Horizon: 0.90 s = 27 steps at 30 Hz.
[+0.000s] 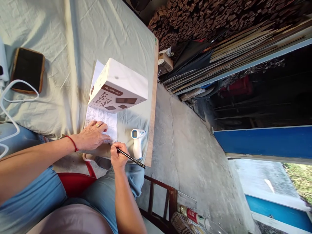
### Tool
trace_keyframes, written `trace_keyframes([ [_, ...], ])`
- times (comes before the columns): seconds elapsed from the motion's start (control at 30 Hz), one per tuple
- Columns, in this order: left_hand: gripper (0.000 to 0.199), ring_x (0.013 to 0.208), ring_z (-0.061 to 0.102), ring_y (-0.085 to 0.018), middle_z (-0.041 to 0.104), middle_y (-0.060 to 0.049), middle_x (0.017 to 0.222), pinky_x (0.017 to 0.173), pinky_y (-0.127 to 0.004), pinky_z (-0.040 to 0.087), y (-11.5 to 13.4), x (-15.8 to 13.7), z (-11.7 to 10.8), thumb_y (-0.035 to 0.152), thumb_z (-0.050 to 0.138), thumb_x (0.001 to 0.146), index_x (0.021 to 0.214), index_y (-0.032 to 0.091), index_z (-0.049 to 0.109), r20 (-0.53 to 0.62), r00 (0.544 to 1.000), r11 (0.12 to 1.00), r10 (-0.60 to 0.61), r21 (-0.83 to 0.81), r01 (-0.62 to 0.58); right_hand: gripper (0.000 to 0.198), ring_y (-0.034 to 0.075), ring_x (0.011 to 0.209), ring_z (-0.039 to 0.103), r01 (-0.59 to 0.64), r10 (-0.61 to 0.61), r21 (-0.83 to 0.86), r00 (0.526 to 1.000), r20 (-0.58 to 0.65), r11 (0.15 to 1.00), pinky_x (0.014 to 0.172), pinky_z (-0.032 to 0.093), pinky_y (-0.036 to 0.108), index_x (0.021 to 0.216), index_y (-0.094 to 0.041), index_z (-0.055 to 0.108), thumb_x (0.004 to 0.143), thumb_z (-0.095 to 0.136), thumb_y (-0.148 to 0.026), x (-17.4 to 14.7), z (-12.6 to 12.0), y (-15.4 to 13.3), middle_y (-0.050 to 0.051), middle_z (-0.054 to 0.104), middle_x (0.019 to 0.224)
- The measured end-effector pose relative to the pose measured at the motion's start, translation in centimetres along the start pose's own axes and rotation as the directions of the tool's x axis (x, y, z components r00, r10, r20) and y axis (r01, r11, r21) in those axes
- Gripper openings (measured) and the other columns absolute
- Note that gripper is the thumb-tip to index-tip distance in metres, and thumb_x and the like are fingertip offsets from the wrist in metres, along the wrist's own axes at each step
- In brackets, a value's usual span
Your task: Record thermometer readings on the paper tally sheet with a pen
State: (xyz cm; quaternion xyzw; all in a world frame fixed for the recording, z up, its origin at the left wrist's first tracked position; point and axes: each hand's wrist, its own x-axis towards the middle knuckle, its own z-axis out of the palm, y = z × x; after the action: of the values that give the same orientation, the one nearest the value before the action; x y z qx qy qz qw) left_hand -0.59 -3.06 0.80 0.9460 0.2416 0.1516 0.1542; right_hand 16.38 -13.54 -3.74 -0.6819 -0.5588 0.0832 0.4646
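My right hand [119, 155] grips a long black pencil [133, 159], its tip at the lower edge of a printed sheet [110, 121]. Flat on that paper rests my left hand [95, 135], fingers stretched out, with a gold ring and a red wrist string. Dense small print covers the sheet, and its upper part is hidden under a white "NutriMotion Super Meal" box [122, 85]. To the right of my right hand lies a white and blue handheld infrared thermometer [138, 143].
A phone [28, 70] in a brown case and a white cable [18, 125] lie at the left of the cloth-covered table [80, 35]. The table's wooden edge [153, 107] runs along the right. A dark wooden chair [172, 203] stands at the lower right. Stacked firewood [190, 19] is beyond.
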Motion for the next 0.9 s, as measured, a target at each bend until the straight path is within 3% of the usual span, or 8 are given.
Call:
trace_keyframes([
  [0.43, 0.024, 0.102, 0.049, -0.026, 0.057, -0.009, 0.111, 0.089, -0.041, 0.035, -0.1, 0.0, -0.1, 0.026, 0.054, 0.094, 0.109, 0.031, 0.072, 0.034, 0.999, 1.0, 0.003, 0.013, -0.003, 0.013, 0.012, 0.053, 0.052, 0.074, -0.074, -0.027, 0.997, 0.011, 0.997, 0.055, 0.043, 0.025, 0.073, -0.021, 0.057, 0.083, 0.054, -0.028, 0.3, 0.1, -0.3, -0.003, 0.058, 0.061],
  [0.57, 0.025, 0.103, 0.049, -0.026, 0.057, -0.009, 0.112, 0.091, -0.042, 0.036, -0.5, 0.0, 0.0, 0.026, 0.055, 0.092, 0.111, 0.031, 0.072, 0.039, 0.999, 1.0, 0.001, -0.017, -0.001, 0.017, 0.012, 0.055, 0.052, -0.029, 0.029, 0.019, 0.999, -0.033, 0.999, 0.056, 0.044, 0.026, 0.072, -0.021, 0.054, 0.083, 0.054, -0.034, 0.0, 0.2, 0.1, -0.002, 0.058, 0.063],
  [0.73, 0.026, 0.109, 0.049, -0.028, 0.056, -0.008, 0.115, 0.095, -0.044, 0.036, -0.2, -0.1, 0.2, 0.023, 0.057, 0.089, 0.11, 0.029, 0.072, 0.056, 0.992, 0.993, -0.111, -0.025, 0.113, 0.019, 0.009, 0.049, 0.046, -0.239, 0.272, 0.31, 0.96, -0.066, 0.92, 0.051, 0.04, 0.023, 0.082, -0.02, 0.053, 0.089, 0.053, -0.038, -0.1, 1.1, -0.1, -0.005, 0.056, 0.063],
  [0.9, 0.03, 0.114, 0.049, -0.028, 0.057, -0.009, 0.118, 0.099, -0.046, 0.038, 2.6, -1.2, 0.8, 0.015, 0.053, 0.087, 0.112, 0.023, 0.067, 0.031, 0.953, 0.953, -0.302, 0.001, 0.302, 0.029, 0.01, 0.056, 0.05, -0.218, 0.287, 0.475, 0.955, -0.076, 0.852, 0.059, 0.045, 0.024, 0.095, -0.019, 0.057, 0.093, 0.052, -0.047, 0.4, 2.2, -0.6, -0.003, 0.059, 0.068],
])
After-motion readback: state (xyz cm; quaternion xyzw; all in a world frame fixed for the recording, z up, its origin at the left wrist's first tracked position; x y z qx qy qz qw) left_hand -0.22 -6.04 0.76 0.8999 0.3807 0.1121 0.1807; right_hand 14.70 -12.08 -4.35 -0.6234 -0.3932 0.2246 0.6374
